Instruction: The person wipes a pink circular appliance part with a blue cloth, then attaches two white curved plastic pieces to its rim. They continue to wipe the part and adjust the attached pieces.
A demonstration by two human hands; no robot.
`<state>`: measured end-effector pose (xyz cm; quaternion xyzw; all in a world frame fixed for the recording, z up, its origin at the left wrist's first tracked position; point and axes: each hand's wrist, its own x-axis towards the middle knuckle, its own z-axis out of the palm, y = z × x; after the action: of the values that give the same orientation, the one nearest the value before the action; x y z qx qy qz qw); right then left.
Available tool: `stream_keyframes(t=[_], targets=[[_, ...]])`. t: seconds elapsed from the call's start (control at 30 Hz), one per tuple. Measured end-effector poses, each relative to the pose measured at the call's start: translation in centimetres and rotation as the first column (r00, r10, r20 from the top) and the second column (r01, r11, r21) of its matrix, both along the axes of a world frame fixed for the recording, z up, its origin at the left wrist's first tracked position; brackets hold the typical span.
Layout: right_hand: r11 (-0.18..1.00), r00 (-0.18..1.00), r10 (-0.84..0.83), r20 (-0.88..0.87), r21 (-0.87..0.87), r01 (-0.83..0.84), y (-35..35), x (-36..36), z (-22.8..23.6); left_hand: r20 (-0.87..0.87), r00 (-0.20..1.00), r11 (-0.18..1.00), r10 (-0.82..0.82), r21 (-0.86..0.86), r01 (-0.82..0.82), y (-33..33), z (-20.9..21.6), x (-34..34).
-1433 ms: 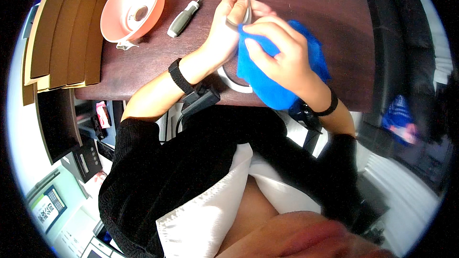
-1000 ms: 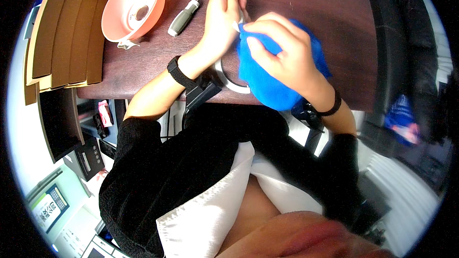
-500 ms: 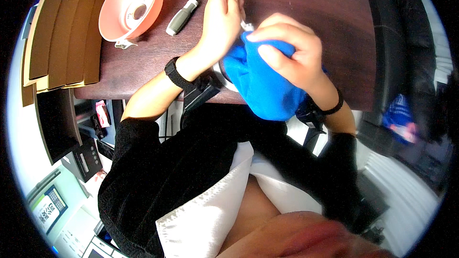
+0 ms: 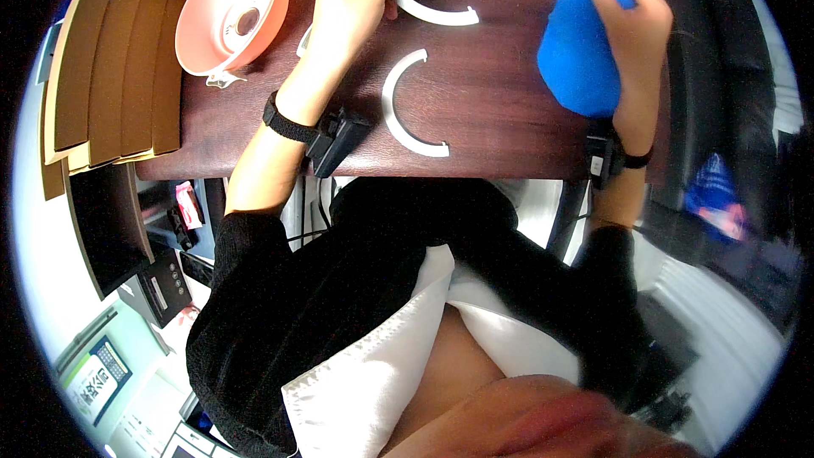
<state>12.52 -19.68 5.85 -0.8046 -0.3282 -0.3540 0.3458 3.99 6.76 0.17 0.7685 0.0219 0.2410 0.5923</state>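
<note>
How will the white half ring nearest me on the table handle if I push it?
The white half ring is likely stiff, since its curve is smooth and unkinked. It's probably light, being narrow. It should slide rather than roll, as it seems to lie flat on the table.

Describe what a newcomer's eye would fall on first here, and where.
Probably the bright blue cloth in the right hand, at the upper right of the dark table. Next might come the pink bowl at the upper left, beside the brown cardboard, and the white C-shaped piece lying near the table's front edge.
</note>
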Motion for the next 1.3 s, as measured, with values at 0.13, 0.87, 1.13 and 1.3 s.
stream_keyframes(t=[0.13,0.87,1.13,1.3], targets=[[0.965,0.996,0.071,0.057,-0.258,-0.054,-0.1,0.4,-2.0,-0.092,0.985,0.982,-0.146,-0.129,0.134,-0.2,1.2,-0.6],[0.899,0.822,0.377,-0.428,-0.046,-0.436,12.1,2.3,-1.2,0.054,0.97,0.843,0.235,0.486,-0.232,5.9,6.6,-6.5],[0.877,0.731,0.463,-0.5,0.136,-0.462,11.8,4.7,-3.8,-0.195,0.939,0.558,0.283,0.83,0.004,10.6,5.0,-10.7],[0.804,0.479,0.593,-0.647,0.447,-0.391,10.8,7.7,-4.1,-0.336,0.883,0.561,0.327,0.821,0.105,9.8,4.4,-10.5]])
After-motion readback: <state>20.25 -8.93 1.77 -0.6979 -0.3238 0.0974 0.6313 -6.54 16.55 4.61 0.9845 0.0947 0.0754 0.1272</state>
